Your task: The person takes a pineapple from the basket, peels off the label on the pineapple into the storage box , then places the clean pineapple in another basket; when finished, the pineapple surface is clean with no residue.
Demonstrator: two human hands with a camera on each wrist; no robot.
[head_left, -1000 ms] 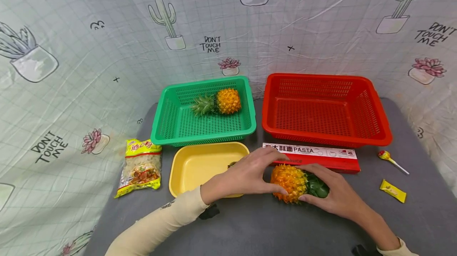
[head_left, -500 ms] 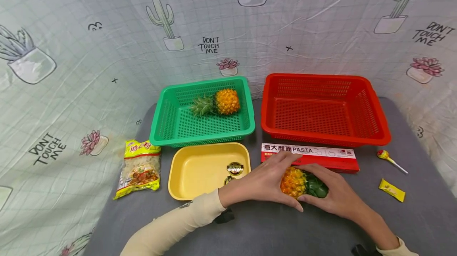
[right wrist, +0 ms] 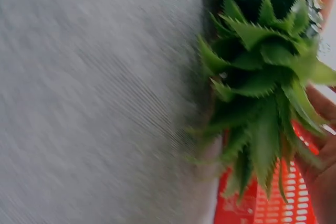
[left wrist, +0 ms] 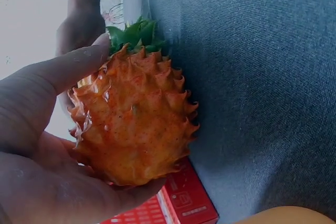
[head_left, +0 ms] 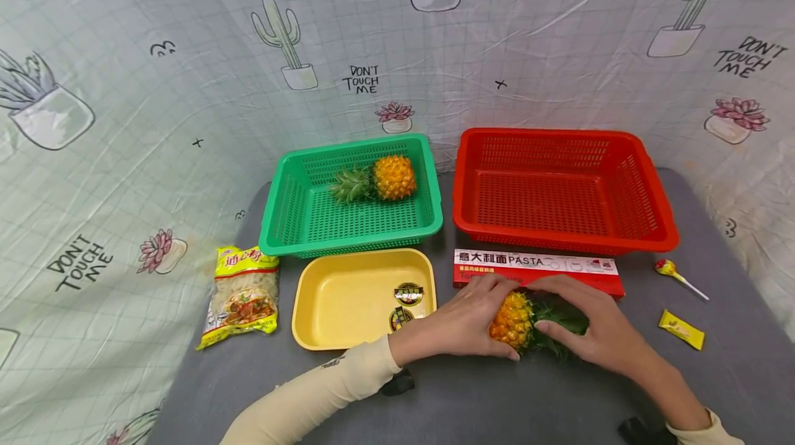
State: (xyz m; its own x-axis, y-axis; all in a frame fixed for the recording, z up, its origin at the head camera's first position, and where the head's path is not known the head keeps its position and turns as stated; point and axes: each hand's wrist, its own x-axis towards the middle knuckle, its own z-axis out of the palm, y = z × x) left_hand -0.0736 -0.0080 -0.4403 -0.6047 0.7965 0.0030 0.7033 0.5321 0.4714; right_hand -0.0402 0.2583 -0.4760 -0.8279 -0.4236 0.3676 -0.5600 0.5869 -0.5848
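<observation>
A small orange pineapple [head_left: 512, 321] with green leaves lies at the front of the table, its crown pointing right. My left hand [head_left: 475, 321] grips the fruit's body; in the left wrist view the thumb lies along one side of the spiky pineapple [left wrist: 134, 119] and the fingers curve under its base. My right hand [head_left: 593, 324] arches over the crown with thumb and fingers spread. The right wrist view shows the leaves [right wrist: 262, 77] fanned out freely, with the right hand [right wrist: 317, 156] beside them. Just behind lies a red and white pasta box [head_left: 559, 272].
A second pineapple [head_left: 394, 177] lies in the green basket [head_left: 348, 243]. Beside it stands a red basket [head_left: 559, 234]. A yellow tray [head_left: 341, 300] and a noodle bag [head_left: 243, 293] are at left, a lollipop [head_left: 667, 268] and yellow packet [head_left: 682, 329] at right.
My left hand has shifted right along the pineapple and closed round its body. My right hand has loosened from the crown and moved slightly right, and the leaves have spread out.
</observation>
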